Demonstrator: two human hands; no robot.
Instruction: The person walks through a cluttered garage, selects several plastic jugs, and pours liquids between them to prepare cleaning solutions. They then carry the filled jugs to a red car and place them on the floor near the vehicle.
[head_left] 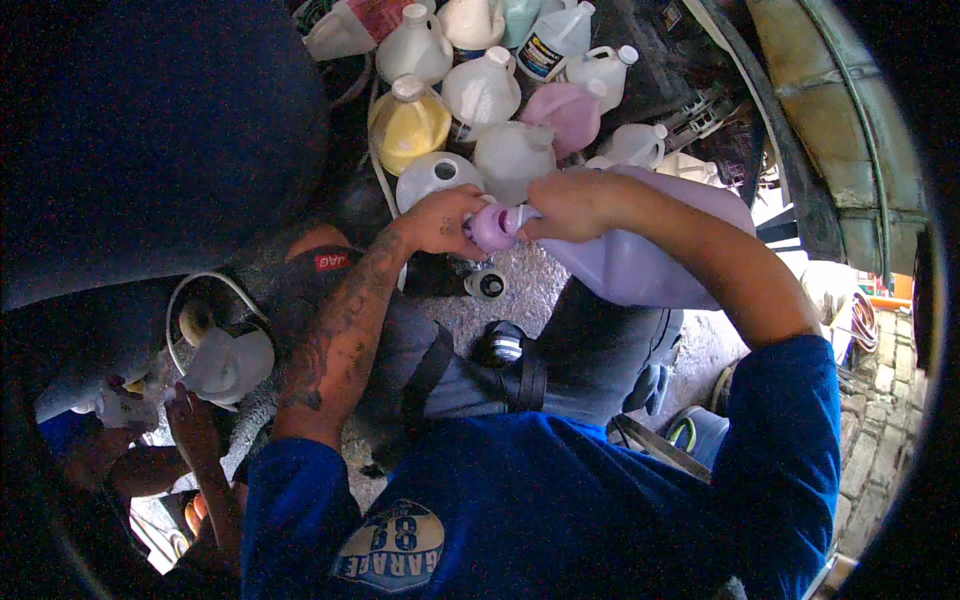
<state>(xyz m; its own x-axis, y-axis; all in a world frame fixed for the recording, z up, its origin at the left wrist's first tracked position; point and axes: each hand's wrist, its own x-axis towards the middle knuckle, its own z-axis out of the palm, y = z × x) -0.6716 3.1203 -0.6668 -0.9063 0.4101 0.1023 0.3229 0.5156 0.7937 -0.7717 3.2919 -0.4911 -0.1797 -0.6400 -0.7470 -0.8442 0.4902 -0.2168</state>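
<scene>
My right hand (575, 205) is closed around the neck end of a large translucent jug (650, 265) with purple liquid in it. The jug lies tipped over on its side, its mouth pointing left. Right at that mouth is a small, round, purple-tinted container (490, 229), gripped by my left hand (450, 220). Whether liquid is flowing between the two cannot be made out. Just beyond my left hand stands a white jug (440, 178) with an uncapped dark opening. Below my hands a small bottle (487, 285) stands on the rough ground.
Several jugs crowd the far side, among them a yellow one (410, 125), a pink one (565, 115) and a clear one (515, 160). At the lower left another person's hands (180, 410) are near a translucent container (230, 365). A dark bulky shape fills the upper left.
</scene>
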